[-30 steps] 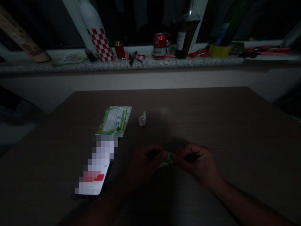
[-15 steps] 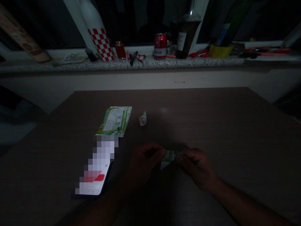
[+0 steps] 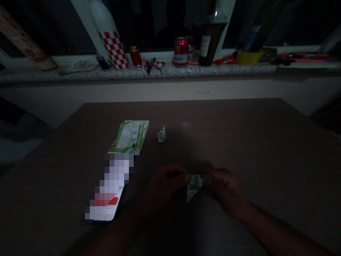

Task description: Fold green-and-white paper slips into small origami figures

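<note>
Between my two hands is a small piece of folded paper (image 3: 194, 185), green and white with print, showing a triangular shape that points down. My left hand (image 3: 167, 185) pinches its left upper corner between thumb and fingers. At its right upper corner my right hand (image 3: 225, 188) pinches it the same way. Both hands are low over the table, and their shadow darkens the paper's surroundings. Beyond them stands a small folded paper piece (image 3: 161, 135) with a pointed green tip. To its left lies a stack of green printed leaflets (image 3: 129, 138).
A lit phone (image 3: 106, 209), its screen mostly blurred out, lies left of my left forearm on the wooden table (image 3: 239, 131). Along the stone windowsill (image 3: 170, 74) stand a red can (image 3: 181, 52), a checkered bottle (image 3: 115, 48), a dark pouch (image 3: 211, 44) and a yellow holder (image 3: 249, 58).
The folded paper has turned a little, and more of its triangle now shows below my fingers. My left hand has shifted slightly right; the things on the table stay put.
</note>
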Motion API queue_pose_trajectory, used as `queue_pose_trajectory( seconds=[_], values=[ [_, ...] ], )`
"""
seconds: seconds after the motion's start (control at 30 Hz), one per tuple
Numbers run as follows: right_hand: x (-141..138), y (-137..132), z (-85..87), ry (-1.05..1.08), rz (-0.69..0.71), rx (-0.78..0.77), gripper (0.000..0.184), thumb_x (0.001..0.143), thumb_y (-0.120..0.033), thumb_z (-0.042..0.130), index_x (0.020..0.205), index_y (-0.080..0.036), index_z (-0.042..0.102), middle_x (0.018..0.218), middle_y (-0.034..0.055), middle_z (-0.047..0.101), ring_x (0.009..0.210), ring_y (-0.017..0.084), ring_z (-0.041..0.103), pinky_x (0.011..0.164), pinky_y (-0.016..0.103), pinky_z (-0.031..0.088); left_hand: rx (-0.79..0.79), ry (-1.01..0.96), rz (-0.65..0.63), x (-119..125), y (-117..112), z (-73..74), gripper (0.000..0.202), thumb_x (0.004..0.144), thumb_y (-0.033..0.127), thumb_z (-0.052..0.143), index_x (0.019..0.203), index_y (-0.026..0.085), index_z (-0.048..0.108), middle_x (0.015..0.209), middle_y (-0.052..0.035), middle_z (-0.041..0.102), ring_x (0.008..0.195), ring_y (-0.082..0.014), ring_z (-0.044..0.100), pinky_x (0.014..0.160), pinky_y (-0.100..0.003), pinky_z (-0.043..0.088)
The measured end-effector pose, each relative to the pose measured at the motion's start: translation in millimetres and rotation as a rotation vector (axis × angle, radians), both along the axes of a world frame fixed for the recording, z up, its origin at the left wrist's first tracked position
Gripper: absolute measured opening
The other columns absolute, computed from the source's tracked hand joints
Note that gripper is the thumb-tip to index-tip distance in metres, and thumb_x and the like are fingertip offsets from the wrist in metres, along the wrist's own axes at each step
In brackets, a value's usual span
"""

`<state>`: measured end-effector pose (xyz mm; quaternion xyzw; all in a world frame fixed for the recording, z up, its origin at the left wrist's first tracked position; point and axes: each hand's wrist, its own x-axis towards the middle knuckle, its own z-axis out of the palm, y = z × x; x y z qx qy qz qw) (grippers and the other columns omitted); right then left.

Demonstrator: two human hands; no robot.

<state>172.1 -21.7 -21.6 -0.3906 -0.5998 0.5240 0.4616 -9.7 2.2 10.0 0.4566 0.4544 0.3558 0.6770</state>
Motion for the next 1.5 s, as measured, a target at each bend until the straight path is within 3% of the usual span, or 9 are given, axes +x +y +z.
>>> queue_pose_trajectory(
  seconds=[0.17, 0.33, 0.67, 1.0, 1.17, 1.5],
  values=[
    [-2, -1, -2.7, 0.002, 0.108, -0.014, 0.049, 0.095, -0.046, 0.04, 0.054, -0.019, 0.042, 0.05, -0.0052, 0.032, 0.044, 0.009, 0.027, 0.043, 0.024, 0.023, -0.08, -0.068, 0.022, 0, 0, -4.9, 0.011, 0.067, 0.025, 0.072, 0.063, 0.015, 0.067, 0.057, 0.0021, 0.058, 0.053, -0.01, 0.05, 0.052, -0.021, 0.038],
    [-3, -2, -4.1, -0.013, 0.109, -0.05, 0.051, 0.096, -0.046, 0.036, 0.054, -0.019, 0.041, 0.048, -0.0043, 0.036, 0.045, 0.009, 0.031, 0.044, 0.024, 0.025, -0.105, -0.067, 0.011, 1, 2, -7.3, 0.01, 0.067, 0.024, 0.072, 0.062, 0.015, 0.067, 0.057, 0.002, 0.058, 0.053, -0.0096, 0.049, 0.053, -0.021, 0.038],
    [-4, -1, -0.5, -0.086, 0.211, -0.104, 0.055, 0.096, -0.05, 0.033, 0.05, -0.019, 0.034, 0.047, -0.0062, 0.026, 0.043, 0.008, 0.021, 0.041, 0.024, 0.018, -0.128, -0.076, 0.044, 2, 1, -6.2, 0.013, 0.066, 0.025, 0.074, 0.062, 0.015, 0.066, 0.055, 0.0033, 0.056, 0.051, -0.0086, 0.048, 0.051, -0.021, 0.036],
    [-6, -1, -1.4, -0.102, 0.203, -0.058, 0.052, 0.095, -0.049, 0.036, 0.053, -0.019, 0.04, 0.049, -0.0052, 0.03, 0.043, 0.008, 0.026, 0.041, 0.023, 0.019, -0.132, -0.098, 0.067, 5, 0, -7.1, 0.017, 0.063, 0.029, 0.076, 0.062, 0.014, 0.067, 0.056, 0.0017, 0.057, 0.05, -0.0089, 0.048, 0.049, -0.02, 0.036],
    [-6, -1, -1.0, -0.056, 0.228, -0.066, 0.05, 0.095, -0.048, 0.038, 0.053, -0.02, 0.037, 0.049, -0.0059, 0.028, 0.043, 0.008, 0.022, 0.041, 0.023, 0.019, -0.122, -0.104, 0.033, 5, 0, -6.9, 0.017, 0.066, 0.03, 0.074, 0.064, 0.015, 0.067, 0.057, 0.002, 0.057, 0.052, -0.0092, 0.048, 0.05, -0.021, 0.036],
    [-7, 1, 4.0, -0.178, 0.224, 0.016, 0.05, 0.095, -0.043, 0.039, 0.051, -0.02, 0.032, 0.049, -0.0063, 0.025, 0.042, 0.007, 0.022, 0.04, 0.023, 0.017, -0.117, -0.144, 0.009, 4, 1, -11.6, 0.015, 0.069, 0.027, 0.075, 0.066, 0.015, 0.068, 0.059, 0.0019, 0.058, 0.054, -0.009, 0.05, 0.053, -0.021, 0.038]
  ],
)
